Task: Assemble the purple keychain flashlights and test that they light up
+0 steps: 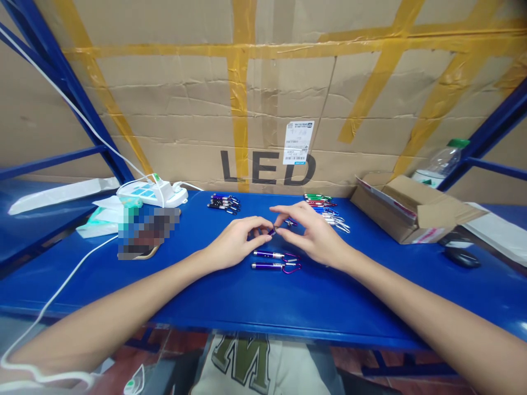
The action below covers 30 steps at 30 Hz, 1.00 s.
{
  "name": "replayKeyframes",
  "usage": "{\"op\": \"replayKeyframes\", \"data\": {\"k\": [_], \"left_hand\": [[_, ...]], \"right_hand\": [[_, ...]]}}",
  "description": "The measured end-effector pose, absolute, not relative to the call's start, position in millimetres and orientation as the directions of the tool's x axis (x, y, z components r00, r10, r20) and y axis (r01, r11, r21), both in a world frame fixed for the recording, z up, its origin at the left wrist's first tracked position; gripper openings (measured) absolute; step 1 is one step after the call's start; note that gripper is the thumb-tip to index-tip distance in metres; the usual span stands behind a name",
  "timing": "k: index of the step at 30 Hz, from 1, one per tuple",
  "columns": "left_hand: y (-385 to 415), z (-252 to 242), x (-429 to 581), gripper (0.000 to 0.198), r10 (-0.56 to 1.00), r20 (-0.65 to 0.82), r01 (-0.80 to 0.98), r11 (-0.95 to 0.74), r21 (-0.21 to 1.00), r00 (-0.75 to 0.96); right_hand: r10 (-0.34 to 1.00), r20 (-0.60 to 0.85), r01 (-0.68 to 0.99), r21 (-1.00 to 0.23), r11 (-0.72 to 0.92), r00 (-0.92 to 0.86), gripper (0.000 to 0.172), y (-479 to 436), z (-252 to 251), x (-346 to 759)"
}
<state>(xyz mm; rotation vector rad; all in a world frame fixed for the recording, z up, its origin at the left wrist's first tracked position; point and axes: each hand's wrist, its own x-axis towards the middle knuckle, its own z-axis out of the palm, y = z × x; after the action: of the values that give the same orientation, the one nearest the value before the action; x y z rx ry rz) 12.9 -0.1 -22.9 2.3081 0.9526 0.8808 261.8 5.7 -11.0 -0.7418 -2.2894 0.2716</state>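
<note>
My left hand (236, 241) and right hand (313, 233) meet over the middle of the blue tabletop (247, 307), fingertips together.

Left hand: fingers curled in, thumb and forefinger closed on one end of a small purple torch (272, 232).

Right hand: thumb and forefinger closed on the other end, remaining fingers spread and raised.

The torch sits just above the tabletop, between the two hands. Only a short dark stretch of it shows. My fingers cover the rest, so its full shape cannot be confirmed. A silver clip (290, 222) shows under the right fingers; whether it is joined to the held torch cannot be told.

Two purple torches (269, 260) with pink clips lie side by side just on the near side of my hands, clip ends close by my right wrist.

Far edge, left of centre: a cluster of dark blue torches (224, 202). Right of centre: a mixed row of torches (327, 213) in green, red, blue and silver, partly hidden behind my right fingers.

Far right corner: an open cardboard box (405, 211), inside not visible. A clear bottle (442, 162) stands behind it, lower part hidden. A black mouse (461, 257) lies near the right edge.

Far left corner: a white power strip (150, 192). A white cable (53, 299) runs off the near edge. Next to the strip is a blurred-out patch (144, 233), contents unreadable
</note>
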Motion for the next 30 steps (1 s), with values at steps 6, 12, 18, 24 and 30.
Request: {"op": "replayKeyframes", "data": {"k": [6,12,18,24,30], "left_hand": [[0,-24,14,0.018,0.758,0.367,0.402,-0.615,0.678,0.539],[0,-23,14,0.016,0.744,0.393,0.411,-0.641,0.648,0.541],[0,-24,13,0.013,0.712,0.437,0.435,-0.690,0.578,0.550],[-1,-23,11,0.014,0.634,0.518,0.450,-0.773,0.448,0.574],[-3,-22,11,0.015,0.615,0.524,0.450,-0.788,0.419,0.589]], "right_hand": [[0.549,0.586,0.424,-0.352,0.835,-0.596,0.043,3,-10,261],[0.536,0.603,0.402,-0.356,0.843,-0.591,0.042,4,-12,260],[0.538,0.605,0.403,-0.357,0.842,-0.587,0.041,3,-12,260],[0.571,0.661,0.494,-0.331,0.804,-0.487,0.032,14,-13,266],[0.628,0.444,0.647,-0.132,0.751,-0.639,0.040,36,-33,277]]}}
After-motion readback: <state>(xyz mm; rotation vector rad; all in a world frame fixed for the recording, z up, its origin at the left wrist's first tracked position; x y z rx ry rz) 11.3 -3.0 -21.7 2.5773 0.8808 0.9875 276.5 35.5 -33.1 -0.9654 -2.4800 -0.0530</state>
